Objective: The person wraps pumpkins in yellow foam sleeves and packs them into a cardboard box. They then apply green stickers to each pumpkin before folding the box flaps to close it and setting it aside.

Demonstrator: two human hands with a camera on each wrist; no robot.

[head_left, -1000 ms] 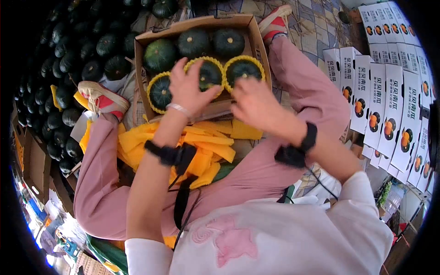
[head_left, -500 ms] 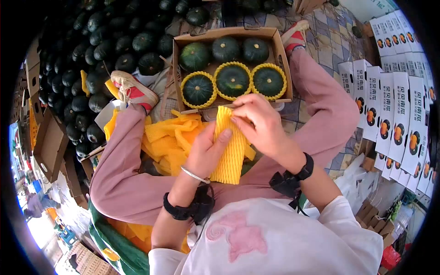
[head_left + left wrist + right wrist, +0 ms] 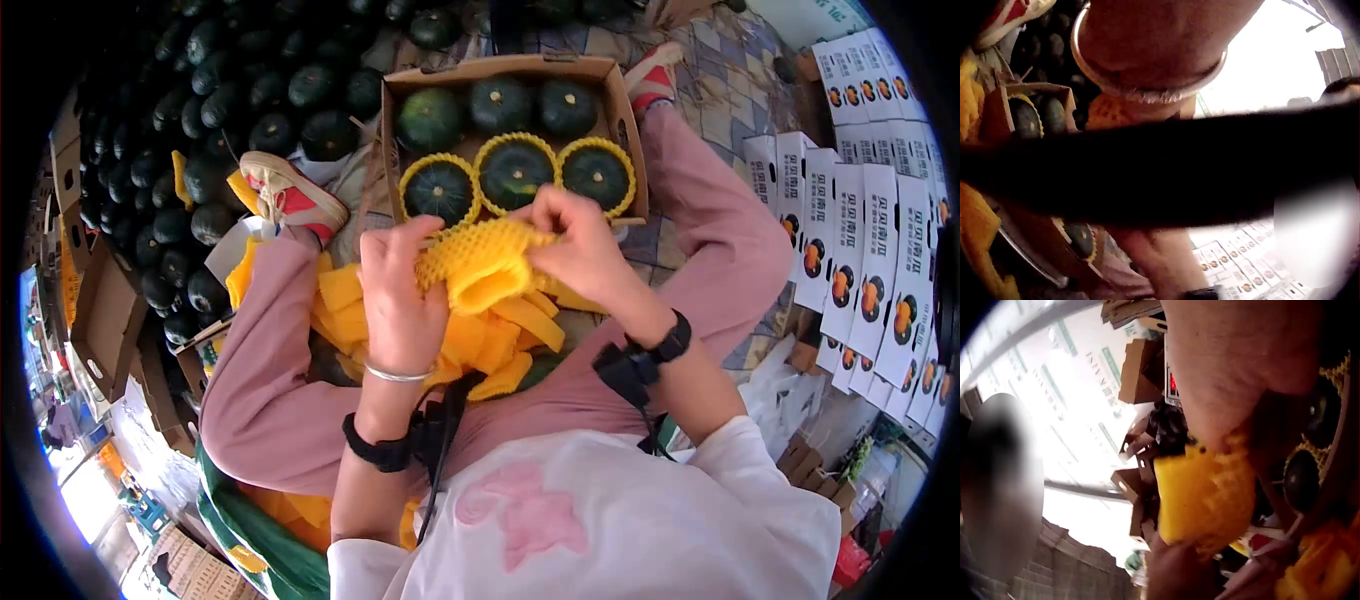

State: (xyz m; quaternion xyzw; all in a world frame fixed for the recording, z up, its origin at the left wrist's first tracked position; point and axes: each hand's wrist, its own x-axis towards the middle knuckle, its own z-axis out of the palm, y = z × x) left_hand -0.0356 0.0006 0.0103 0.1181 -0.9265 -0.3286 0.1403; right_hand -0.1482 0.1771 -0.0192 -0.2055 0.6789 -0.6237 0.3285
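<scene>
A yellow foam net sleeve (image 3: 480, 262), its round mouth facing the body, is stretched between both hands in the head view. The left hand (image 3: 402, 300) grips its left end, and the right hand (image 3: 578, 245) pinches its right end. The right wrist view shows the sleeve (image 3: 1207, 497) below the right hand (image 3: 1241, 369). A dark strap covers much of the left wrist view, with part of the left hand (image 3: 1141, 112) above it. Just beyond the hands, a cardboard box (image 3: 388, 140) holds a back row of bare green pumpkins (image 3: 430, 120) and a front row in yellow nets (image 3: 514, 172).
More yellow sleeves (image 3: 490, 345) lie between the legs. A large pile of dark green pumpkins (image 3: 215, 105) fills the left. White printed cartons (image 3: 858, 255) stand at the right. The person's shoes (image 3: 290, 195) flank the box, and open cardboard trays (image 3: 108, 310) lie far left.
Both hands moved from over the netted pumpkins back toward the body and took hold of a sleeve. Flat and upright half a second ago, it is now sideways with its mouth opened.
</scene>
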